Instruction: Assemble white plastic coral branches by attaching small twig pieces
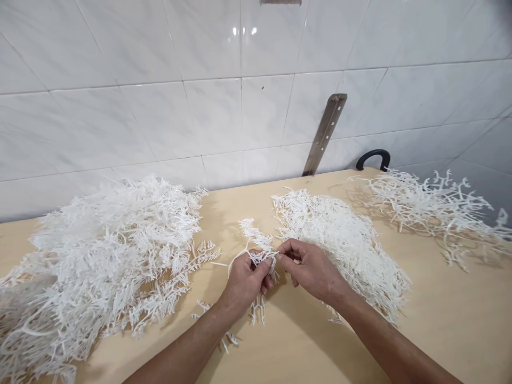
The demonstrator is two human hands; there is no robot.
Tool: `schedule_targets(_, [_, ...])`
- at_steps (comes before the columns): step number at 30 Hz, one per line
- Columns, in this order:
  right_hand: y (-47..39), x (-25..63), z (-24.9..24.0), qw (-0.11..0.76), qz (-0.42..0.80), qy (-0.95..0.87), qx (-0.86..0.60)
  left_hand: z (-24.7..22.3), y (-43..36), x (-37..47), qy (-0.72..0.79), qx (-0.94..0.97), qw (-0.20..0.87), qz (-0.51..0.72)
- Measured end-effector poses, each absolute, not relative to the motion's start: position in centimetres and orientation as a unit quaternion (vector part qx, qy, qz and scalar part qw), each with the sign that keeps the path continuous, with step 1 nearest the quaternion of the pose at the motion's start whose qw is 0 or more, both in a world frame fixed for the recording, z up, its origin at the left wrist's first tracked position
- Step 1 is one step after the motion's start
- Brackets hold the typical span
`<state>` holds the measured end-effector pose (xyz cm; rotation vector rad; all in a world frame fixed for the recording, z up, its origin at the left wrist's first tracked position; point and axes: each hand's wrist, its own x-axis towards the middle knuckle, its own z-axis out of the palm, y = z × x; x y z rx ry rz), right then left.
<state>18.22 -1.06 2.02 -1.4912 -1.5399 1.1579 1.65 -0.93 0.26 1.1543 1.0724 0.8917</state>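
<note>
Near the middle of the table, my left hand [248, 274] is closed on a white branched sprig [254, 234], whose feathery tips fan out above the fingers and whose thin stem sticks out to the left. My right hand [306, 264] meets it from the right, thumb and forefinger pinched at the sprig's edge; what lies between those fingertips is too small to tell. Small loose white pieces [258, 309] lie on the table below and left of my left hand.
A large heap of white sprigs [120, 245] covers the table's left. Another pile [340, 229] sits just beyond my right hand, with bare white branches [428, 208] at the far right. Behind the wooden table [452, 314] are a metal strip [326, 133], a black curved handle [374, 154] and a tiled wall.
</note>
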Motion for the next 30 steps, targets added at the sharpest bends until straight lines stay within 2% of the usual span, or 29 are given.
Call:
schedule_targets(4, [-1.0, 18.0, 1.8, 0.336, 0.478, -0.581, -0.566, 0.1, -0.9, 1.6, 0.464, 0.499, 0.617, 0.393])
schedule_targets(7, [-1.0, 18.1, 1.7, 0.355, 0.456, -0.582, -0.572, -0.1, -1.0, 1.6, 0.469, 0.501, 0.615, 0.388])
schedule_targets(14, [-1.1, 18.7, 1.7, 0.376, 0.26, -0.709, -0.537, -0.2, -0.9, 1.6, 0.478, 0.515, 0.603, 0.377])
schedule_targets(23, [-0.9, 19.7, 1.7, 0.293, 0.203, -0.78, -0.514, 0.2, -1.0, 1.5, 0.489, 0.539, 0.584, 0.358])
schedule_targets(30, [-0.8, 19.8, 1.9, 0.281, 0.195, -0.788, -0.512, 0.4, -1.0, 1.5, 0.483, 0.556, 0.581, 0.346])
